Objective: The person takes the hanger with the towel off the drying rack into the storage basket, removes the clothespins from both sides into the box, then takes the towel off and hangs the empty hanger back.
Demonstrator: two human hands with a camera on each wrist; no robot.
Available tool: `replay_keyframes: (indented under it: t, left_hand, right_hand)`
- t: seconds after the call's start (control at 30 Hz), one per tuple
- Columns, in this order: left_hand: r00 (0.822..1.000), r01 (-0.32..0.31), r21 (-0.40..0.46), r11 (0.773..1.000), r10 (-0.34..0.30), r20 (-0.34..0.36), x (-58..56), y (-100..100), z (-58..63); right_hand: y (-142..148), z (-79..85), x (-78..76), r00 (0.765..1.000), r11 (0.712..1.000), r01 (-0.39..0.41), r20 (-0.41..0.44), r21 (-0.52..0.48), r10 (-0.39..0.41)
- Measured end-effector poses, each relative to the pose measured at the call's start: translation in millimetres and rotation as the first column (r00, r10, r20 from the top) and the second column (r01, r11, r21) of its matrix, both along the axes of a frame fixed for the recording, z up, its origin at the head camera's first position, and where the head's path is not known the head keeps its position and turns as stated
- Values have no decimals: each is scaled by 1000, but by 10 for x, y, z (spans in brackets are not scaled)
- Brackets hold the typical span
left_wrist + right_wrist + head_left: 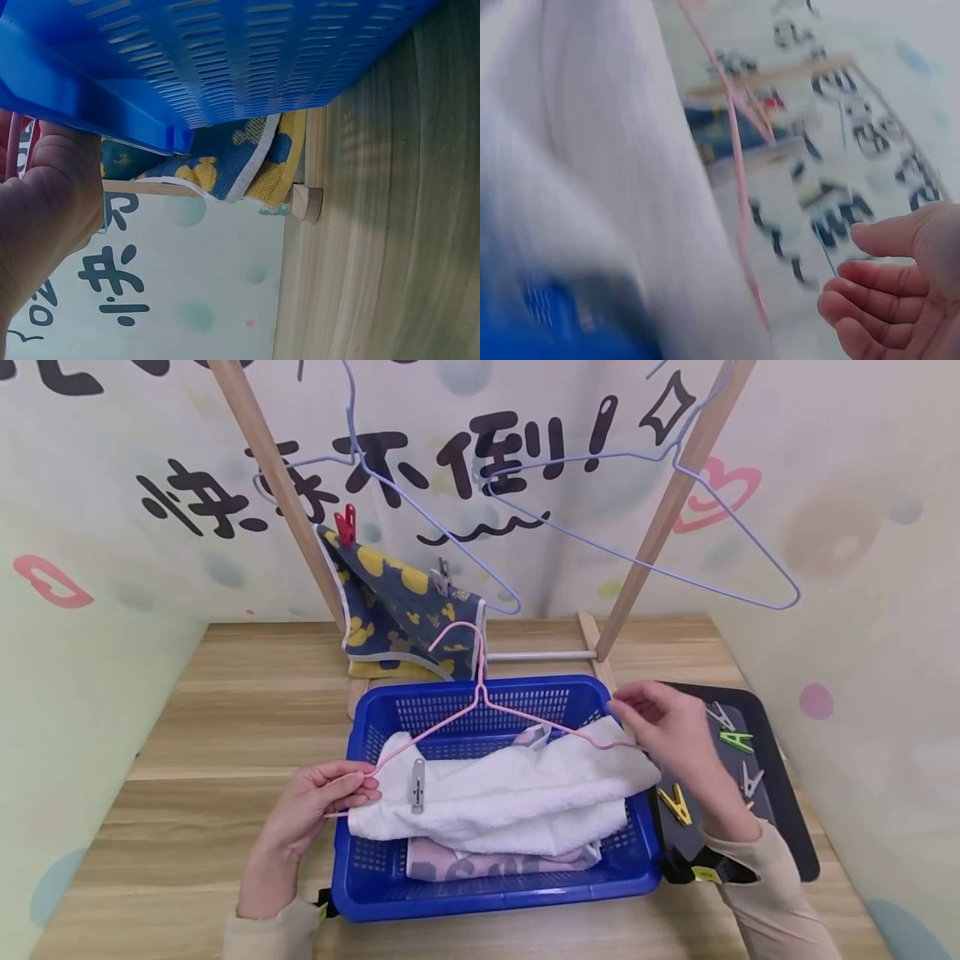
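Furthest left, the person's left grip (318, 797) pinched the left arm of a pink hanger (481, 690) between thumb and fingers, with the wire's end poking out below. Behind, beside the left post of a wooden rack (276, 485), hung a blue-and-yellow cloth (405, 602) with a red peg (346, 525) near its top corner.

The white towel (510, 802) lay across the lower part of the pink hanger, above a blue basket (495, 902) on the bench (225, 752); the bottom wire was hidden under it. A grey peg (417, 787) sat on the towel's left part, apparently clipped there. Beneath, in the basket, a pink-and-grey towel (495, 867) showed.

The right grip (671, 722) was beside the pink hanger's right end, its fingers loosely bent and holding nothing; the right wrist view showed it apart from the wire. Further right, a black tray (798, 835) carried more pegs, among them a yellow peg (675, 804) and a green peg (737, 741).

The step in hand seemed to be fastening the white towel to the pink hanger, with only its left part pegged. The next move probably called for straightening the right end and pegging it, while the left grip kept the hanger steady.
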State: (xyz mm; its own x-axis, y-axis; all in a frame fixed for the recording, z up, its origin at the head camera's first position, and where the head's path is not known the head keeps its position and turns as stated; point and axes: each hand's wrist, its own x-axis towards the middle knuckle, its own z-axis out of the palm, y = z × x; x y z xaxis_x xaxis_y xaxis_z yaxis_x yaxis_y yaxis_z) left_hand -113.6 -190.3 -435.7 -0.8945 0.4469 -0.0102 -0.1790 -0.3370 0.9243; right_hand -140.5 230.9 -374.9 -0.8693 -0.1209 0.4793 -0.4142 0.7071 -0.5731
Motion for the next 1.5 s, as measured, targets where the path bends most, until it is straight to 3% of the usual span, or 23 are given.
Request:
replay_keyframes:
  t: [0.17, 0.37, 0.57, 0.73, 0.9, 1.1, 1.5]
  left_hand:
    - [1000, -4, -3, 1000, 4, 7, -8, 8, 13]
    - [1000, -7, 3, 1000, 7, 8, -16, 16, 25]
    - [1000, 1, 9, 1000, -1, 7, -22, 13, 19]
    - [1000, 6, 6, 1000, -6, 13, -21, 11, 18]
    - [1000, 12, 2, 1000, -12, 18, -19, 17, 19]
    - [1000, 14, 2, 1000, -14, 13, -12, 15, 19]
    - [1000, 19, 2, 1000, -19, 6, -3, 6, -7]
  right_hand:
    - [-371, 16, 5, 975, 976, -216, 37, -19, 217]
    - [-800, 68, -9, 895, 904, -426, 133, -23, 425]
    - [-1175, 90, -21, 820, 835, -549, 225, 46, 526]
    - [-1459, 25, -15, 778, 801, -595, 301, 69, 552]
    - [-1642, -51, -16, 755, 797, -601, 369, 58, 542]
    - [-1729, -84, -32, 740, 813, -583, 409, -7, 534]
    - [-1770, -190, -27, 757, 836, -535, 368, -124, 540]
